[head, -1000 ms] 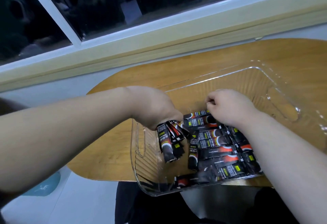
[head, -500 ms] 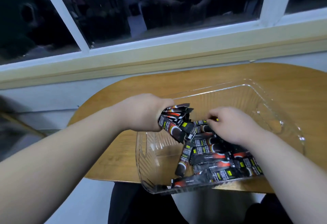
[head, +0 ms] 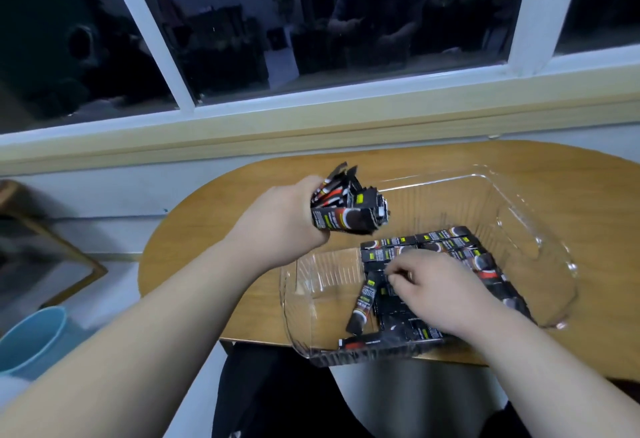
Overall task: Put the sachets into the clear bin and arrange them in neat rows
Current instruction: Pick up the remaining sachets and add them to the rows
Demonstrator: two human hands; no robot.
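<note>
A clear plastic bin (head: 540,230) stands on the wooden table, reaching over its front edge. Several black sachets (head: 446,242) lie in rows on the bin's floor. One sachet (head: 362,302) lies askew at the left of the rows, another (head: 360,342) along the near wall. My left hand (head: 280,226) holds a bunch of sachets (head: 343,207) above the bin's far left corner. My right hand (head: 436,285) rests inside the bin on the rows, fingertips pinched at a sachet near the askew one; whether it grips it is unclear.
The rounded wooden table (head: 571,174) stands against a wall under a window sill (head: 311,129). A light blue bucket (head: 31,337) sits on the floor at the left, beside a framed object (head: 52,257). My dark-clothed lap shows below the table's front edge.
My left hand rose with its bunch of sachets, turning them from hanging down to pointing up. My right hand slid nearer and left across the rows. The camera tilted up.
</note>
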